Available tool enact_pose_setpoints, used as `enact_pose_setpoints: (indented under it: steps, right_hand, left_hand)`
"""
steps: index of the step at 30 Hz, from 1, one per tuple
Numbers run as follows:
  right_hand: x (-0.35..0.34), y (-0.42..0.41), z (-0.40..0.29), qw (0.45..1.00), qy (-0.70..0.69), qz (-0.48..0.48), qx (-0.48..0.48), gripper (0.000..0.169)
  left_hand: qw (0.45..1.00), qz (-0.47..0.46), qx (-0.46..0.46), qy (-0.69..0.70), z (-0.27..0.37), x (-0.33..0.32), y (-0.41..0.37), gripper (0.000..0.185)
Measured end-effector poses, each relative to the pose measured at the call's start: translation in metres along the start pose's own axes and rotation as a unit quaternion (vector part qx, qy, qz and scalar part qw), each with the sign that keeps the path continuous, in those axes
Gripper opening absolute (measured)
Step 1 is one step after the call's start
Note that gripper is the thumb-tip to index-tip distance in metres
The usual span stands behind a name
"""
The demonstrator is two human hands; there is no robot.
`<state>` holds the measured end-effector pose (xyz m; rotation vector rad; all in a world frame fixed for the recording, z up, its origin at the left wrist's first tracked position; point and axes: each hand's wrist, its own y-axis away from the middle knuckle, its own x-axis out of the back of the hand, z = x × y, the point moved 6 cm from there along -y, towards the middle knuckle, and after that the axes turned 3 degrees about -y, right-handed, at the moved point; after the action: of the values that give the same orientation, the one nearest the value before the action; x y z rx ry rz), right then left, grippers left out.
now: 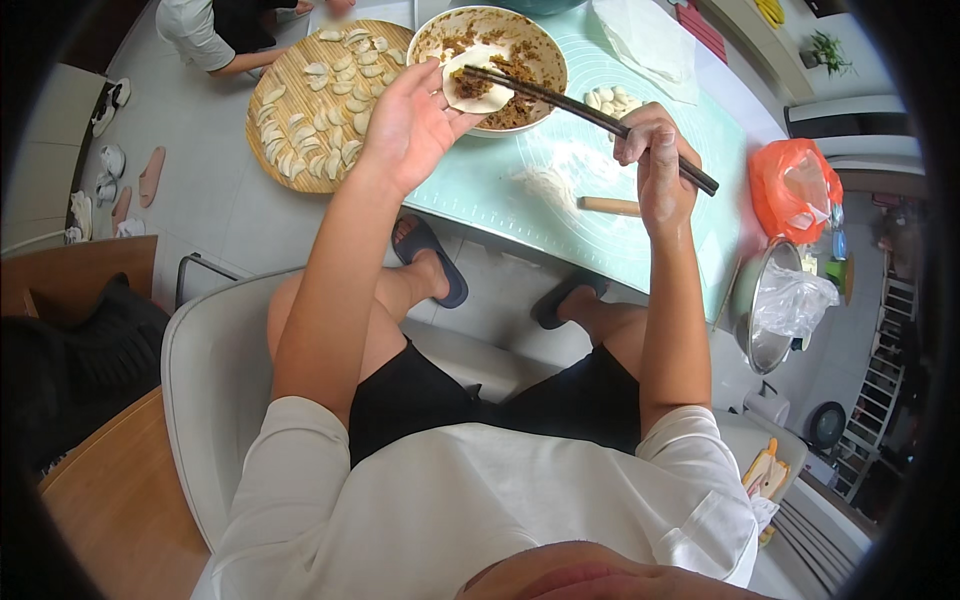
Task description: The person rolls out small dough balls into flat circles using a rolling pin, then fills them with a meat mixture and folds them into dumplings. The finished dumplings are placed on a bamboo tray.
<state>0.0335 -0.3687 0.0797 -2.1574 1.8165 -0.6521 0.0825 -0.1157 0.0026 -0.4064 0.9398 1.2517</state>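
My left hand holds a round dumpling wrapper on its fingers, over the near left part of a bowl of minced filling. A lump of brown filling lies on the wrapper. In my right hand, dusted with flour, is a pair of dark chopsticks; their tips touch the filling on the wrapper. Left of the bowl, a round wooden board carries several folded dumplings. A small pile of dough pieces sits beyond my right hand, and a wooden rolling pin lies near it.
A pale green pastry mat with scattered flour covers the table. At the right stand a red plastic bag and a metal basin holding a clear bag. A white cloth lies at the back. Another person's arm is beyond the board.
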Motion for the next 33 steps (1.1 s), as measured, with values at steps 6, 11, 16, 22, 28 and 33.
enact_pose_setpoints:
  steps: [6,11,16,22,28,33]
  right_hand:
    - [0.005,0.001,0.014,0.998,-0.006,0.005,-0.07,0.054]
    - [0.003,0.0,0.014,0.996,-0.066,0.006,-0.062,0.052]
    - [0.005,-0.001,0.013,0.997,-0.01,-0.008,-0.08,0.055]
    - [0.005,-0.002,0.009,0.998,0.004,-0.033,-0.048,0.059]
    - [0.01,-0.003,0.006,0.998,0.01,-0.019,-0.06,0.057]
    - [0.002,-0.007,-0.001,0.997,0.041,-0.042,-0.05,0.057]
  left_hand:
    - [1.0,-0.002,-0.026,-0.012,0.003,-0.001,0.001,0.05]
    - [0.998,-0.008,-0.028,-0.062,0.002,-0.001,0.001,0.048]
    - [0.995,0.002,-0.022,-0.099,-0.001,0.001,0.001,0.046]
    - [0.994,0.001,-0.025,-0.102,0.0,-0.002,0.002,0.045]
    - [0.99,0.029,-0.009,-0.138,-0.003,0.003,0.003,0.046]
    - [0.995,0.027,0.005,-0.099,-0.003,0.002,0.004,0.044]
